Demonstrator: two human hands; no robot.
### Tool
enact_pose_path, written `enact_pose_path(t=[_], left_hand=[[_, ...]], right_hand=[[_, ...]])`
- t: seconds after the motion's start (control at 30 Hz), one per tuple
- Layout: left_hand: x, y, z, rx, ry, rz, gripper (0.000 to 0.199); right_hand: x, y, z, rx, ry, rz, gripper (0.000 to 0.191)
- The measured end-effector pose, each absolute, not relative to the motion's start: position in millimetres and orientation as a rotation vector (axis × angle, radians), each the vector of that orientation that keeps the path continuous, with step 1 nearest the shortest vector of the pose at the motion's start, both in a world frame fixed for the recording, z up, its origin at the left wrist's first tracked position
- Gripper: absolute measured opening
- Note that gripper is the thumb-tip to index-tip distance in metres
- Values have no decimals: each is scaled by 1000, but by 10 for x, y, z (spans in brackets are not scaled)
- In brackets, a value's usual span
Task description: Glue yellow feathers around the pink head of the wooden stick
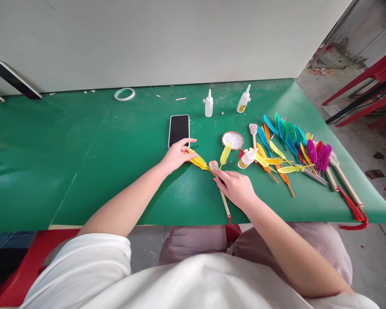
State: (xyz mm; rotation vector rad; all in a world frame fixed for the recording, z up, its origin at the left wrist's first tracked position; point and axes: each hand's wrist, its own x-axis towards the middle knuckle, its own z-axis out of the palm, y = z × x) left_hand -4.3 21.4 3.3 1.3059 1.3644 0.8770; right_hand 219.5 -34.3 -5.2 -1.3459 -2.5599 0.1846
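My left hand [179, 155] pinches the outer end of a yellow feather [198, 161], whose quill reaches the head of a wooden-handled piece [213, 165]. My right hand [236, 185] is closed at that head, its thumb and index finger together on the piece. The wooden handle [224, 201] runs down to a red cord at the table's front edge. A lighter yellow feather [225, 154] points up from the right side of the head. Just right of it a white glue bottle [247, 159] lies tilted.
A phone [179, 130] lies behind my left hand. A round dish [233, 140] and two upright bottles [209, 104] [244, 100] stand further back. Many coloured feathers [289, 133] and other wooden handles [346, 184] spread over the right side. A tape roll [125, 94] is back left.
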Motion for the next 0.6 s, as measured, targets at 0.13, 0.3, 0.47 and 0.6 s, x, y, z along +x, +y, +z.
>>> enact_pose_path(t=[0.13,0.3,0.47,0.6], left_hand=[[-50,216,11,1319,1366,886,53],[-59,220,-4,1325,1349,892,53],[-49,221,3,1325,1364,887,54],[-47,219,9,1322,1356,892,53]], right_hand=[[2194,-338,-54,-1344,-2561,184,30],[2192,-331,-32,-1363,-2571,180,29],[2191,-336,-28,-1366,-2577,170,30],[2186,-336,-23,-1378,-2576,198,29]])
